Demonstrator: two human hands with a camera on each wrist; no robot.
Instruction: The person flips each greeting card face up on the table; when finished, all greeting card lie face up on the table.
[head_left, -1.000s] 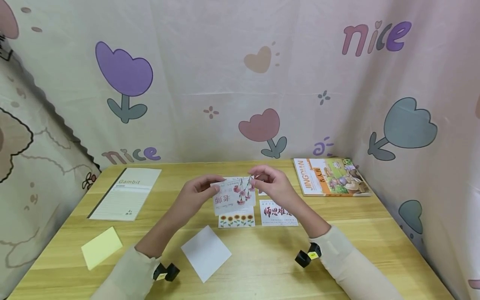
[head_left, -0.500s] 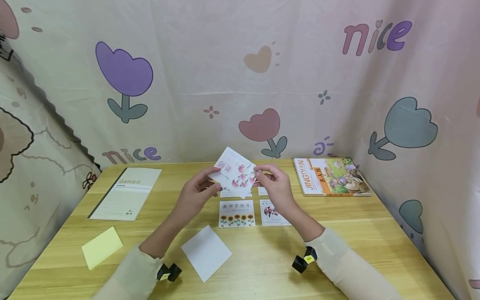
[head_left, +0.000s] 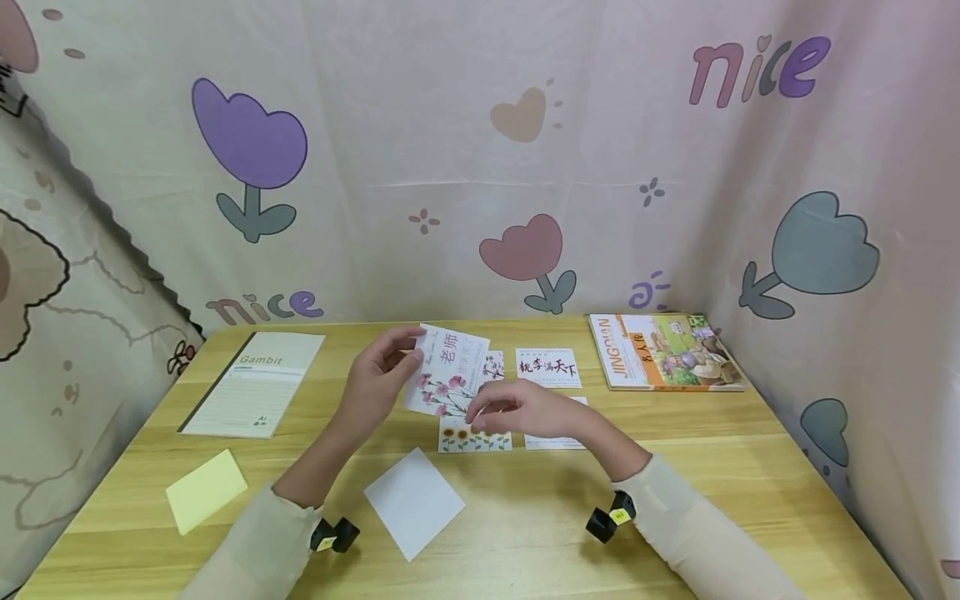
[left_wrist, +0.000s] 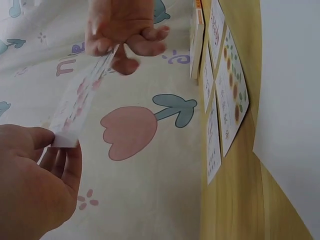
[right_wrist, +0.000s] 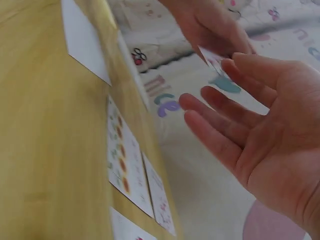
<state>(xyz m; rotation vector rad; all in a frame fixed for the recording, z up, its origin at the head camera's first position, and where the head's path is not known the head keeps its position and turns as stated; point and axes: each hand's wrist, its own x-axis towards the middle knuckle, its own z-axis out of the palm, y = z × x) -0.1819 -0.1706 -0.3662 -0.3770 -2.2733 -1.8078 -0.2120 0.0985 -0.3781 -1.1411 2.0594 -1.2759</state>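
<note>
My left hand pinches the upper left edge of a white card printed with pink flowers and red Chinese characters, held raised and tilted above the table. In the left wrist view the card shows nearly edge-on, with the left hand at its near end. At the card's lower right corner, my right hand has its fingertips close to or touching it. The right wrist view shows the right hand's fingers spread and fairly straight. Beneath lie a sunflower card and a blossom card, both partly hidden.
To the right are a red-lettered card and another card partly covered by the hand. A magazine lies back right, a notebook at left. A yellow sheet and white square paper lie in front. A printed curtain hangs behind.
The flower card has turned and swung down leftward, so its characters now stand near the top. My right hand has shifted down and left from the card's right corner to its lower corner.
</note>
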